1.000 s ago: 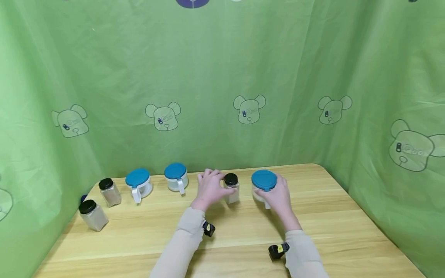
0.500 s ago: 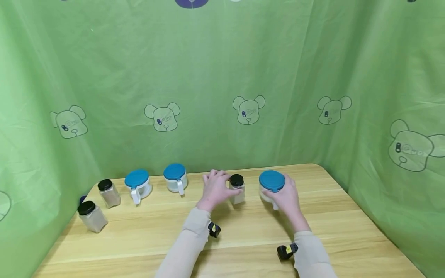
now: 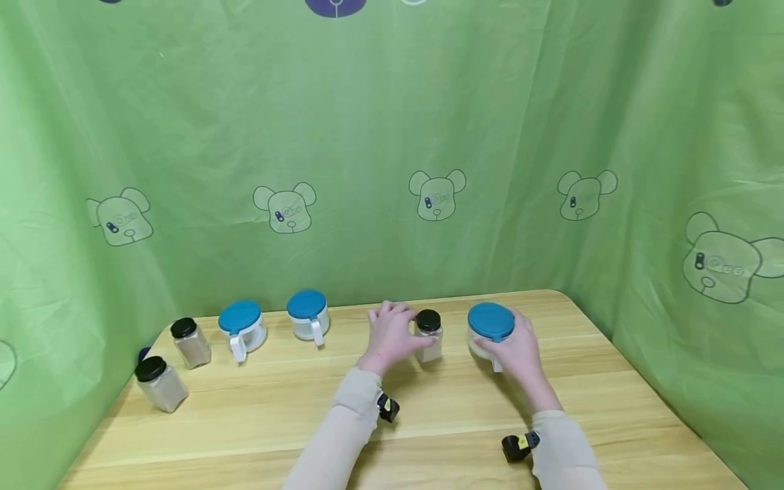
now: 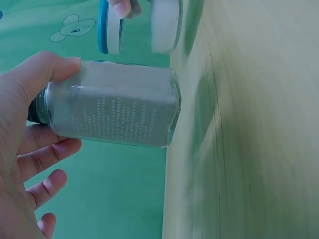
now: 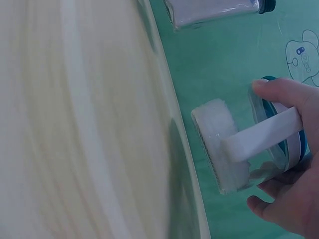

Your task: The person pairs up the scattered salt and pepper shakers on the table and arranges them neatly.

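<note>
My left hand [image 3: 392,338] pinches a glass jar [image 3: 431,350] between thumb and fingers, just below its black lid. In the left wrist view the jar [image 4: 117,107] shows pale contents and small white print, its base close over the table. To its right, my right hand [image 3: 519,347] grips a clear seasoning pot [image 3: 491,321] by its upper part, under the blue lid. The right wrist view shows the pot's white handle [image 5: 264,134] facing the camera and white contents [image 5: 219,144] at the bottom. Both containers are upright.
On the wooden table [image 3: 294,422], two more blue-lidded pots, one at the back left [image 3: 239,318] and one nearer the middle [image 3: 307,306], stand upright. Two black-lidded jars, a rear jar [image 3: 192,346] and a front jar [image 3: 162,386], stand at the left edge. A green curtain [image 3: 367,252] surrounds the table.
Both hands have moved to the right together, carrying the glass jar and the blue-lidded seasoning pot with them. The pots and jars on the left have stayed in place.
</note>
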Demonstrator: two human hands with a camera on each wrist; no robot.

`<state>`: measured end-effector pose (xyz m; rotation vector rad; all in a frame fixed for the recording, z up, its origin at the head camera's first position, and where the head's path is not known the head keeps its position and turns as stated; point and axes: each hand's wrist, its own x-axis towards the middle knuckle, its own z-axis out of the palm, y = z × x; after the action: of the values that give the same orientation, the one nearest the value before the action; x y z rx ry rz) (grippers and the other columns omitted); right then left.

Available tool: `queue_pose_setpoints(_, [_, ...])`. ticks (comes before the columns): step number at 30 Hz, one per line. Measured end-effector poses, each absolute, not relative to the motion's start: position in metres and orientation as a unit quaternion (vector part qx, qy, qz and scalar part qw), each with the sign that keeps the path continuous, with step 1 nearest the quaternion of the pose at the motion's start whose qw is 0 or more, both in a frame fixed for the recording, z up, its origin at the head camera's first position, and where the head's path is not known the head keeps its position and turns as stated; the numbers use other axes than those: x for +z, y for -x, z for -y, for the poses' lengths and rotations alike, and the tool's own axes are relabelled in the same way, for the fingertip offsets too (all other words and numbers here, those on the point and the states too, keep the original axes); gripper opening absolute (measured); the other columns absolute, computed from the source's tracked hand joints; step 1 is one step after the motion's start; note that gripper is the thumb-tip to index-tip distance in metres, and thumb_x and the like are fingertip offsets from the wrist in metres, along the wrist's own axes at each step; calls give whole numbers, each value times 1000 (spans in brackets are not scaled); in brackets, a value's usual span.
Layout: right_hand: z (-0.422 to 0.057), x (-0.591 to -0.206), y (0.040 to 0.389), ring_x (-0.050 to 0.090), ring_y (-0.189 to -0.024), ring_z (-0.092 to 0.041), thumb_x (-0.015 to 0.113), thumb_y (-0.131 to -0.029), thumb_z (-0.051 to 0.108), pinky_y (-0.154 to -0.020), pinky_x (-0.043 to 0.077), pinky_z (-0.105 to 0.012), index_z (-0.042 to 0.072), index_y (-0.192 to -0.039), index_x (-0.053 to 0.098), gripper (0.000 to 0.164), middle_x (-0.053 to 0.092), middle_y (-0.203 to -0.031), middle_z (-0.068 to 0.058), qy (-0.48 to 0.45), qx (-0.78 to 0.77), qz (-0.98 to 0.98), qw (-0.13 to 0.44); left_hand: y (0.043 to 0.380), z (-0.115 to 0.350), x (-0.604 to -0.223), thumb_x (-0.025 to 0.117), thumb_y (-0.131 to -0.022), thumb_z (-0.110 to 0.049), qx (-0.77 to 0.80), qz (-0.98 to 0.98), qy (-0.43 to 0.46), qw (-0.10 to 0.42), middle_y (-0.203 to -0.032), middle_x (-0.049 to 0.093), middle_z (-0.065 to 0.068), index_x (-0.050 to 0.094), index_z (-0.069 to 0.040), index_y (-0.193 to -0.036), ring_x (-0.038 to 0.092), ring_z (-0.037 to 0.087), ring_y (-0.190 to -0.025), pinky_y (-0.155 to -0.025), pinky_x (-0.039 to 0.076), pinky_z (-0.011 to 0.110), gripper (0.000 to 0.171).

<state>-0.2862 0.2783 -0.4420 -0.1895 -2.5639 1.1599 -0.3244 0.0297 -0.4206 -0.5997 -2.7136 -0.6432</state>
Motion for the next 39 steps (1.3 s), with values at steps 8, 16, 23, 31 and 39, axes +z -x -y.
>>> queue_pose_setpoints(8, [-290,-444,285,38,-132,-49,82,-76,31,-107,33,-65,-6,-149,23,101,35,-144,-33,60,397,904,147,321,-43,-420,74,-73,-61,-225,939,217,142,-131,63,-2,69,-16,-119,47,18,-115,-93,29,41,65])
queue_pose_setpoints(16, [-306,-448,285,39,-131,-51,83,-75,33,-106,33,-66,-8,-148,23,103,35,-144,-34,48,392,905,156,321,-55,-418,74,-73,-61,-224,937,228,141,-130,64,-3,70,-17,-118,47,20,-119,-93,30,41,63])
queue_pose_setpoints(23, [-317,-448,285,38,-131,-51,83,-75,39,-106,33,-67,-6,-149,23,105,34,-145,-34,35,387,909,150,322,-63,-419,73,-74,-61,-226,935,234,142,-129,64,-4,68,-18,-120,47,18,-119,-94,29,40,63])
queue_pose_setpoints(31, [-324,-444,283,36,-133,-52,81,-77,41,-106,32,-68,-3,-152,20,106,31,-148,-34,37,390,911,128,323,-74,-415,73,-74,-62,-224,933,245,141,-132,62,-6,68,-19,-120,47,16,-119,-94,29,38,64])
queue_pose_setpoints(39, [-331,-445,283,34,-134,-53,81,-76,43,-107,30,-68,-3,-152,16,110,29,-150,-34,46,395,910,118,325,-86,-414,72,-75,-64,-215,933,253,136,-132,62,-7,68,-20,-121,47,15,-119,-94,29,37,65])
